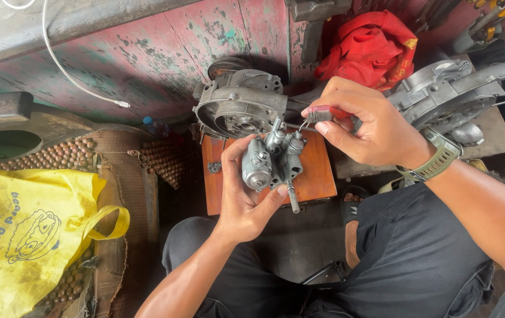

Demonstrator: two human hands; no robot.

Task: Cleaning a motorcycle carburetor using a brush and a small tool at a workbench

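Note:
My left hand (242,203) grips a small grey metal carburetor (273,160) from below, holding it upright over a reddish wooden board (317,176). My right hand (365,126), with a green watch strap at the wrist, pinches a small red-handled brush (320,115) whose bristle end sits just above and to the right of the carburetor's top. The two hands are close together, the brush nearly touching the part.
A grey engine casing (237,106) stands behind the board and another engine case (449,88) lies at the right. A red cloth (370,50) lies at the back. A yellow plastic bag (25,232) rests on a beaded seat mat at the left. My legs in dark trousers fill the foreground.

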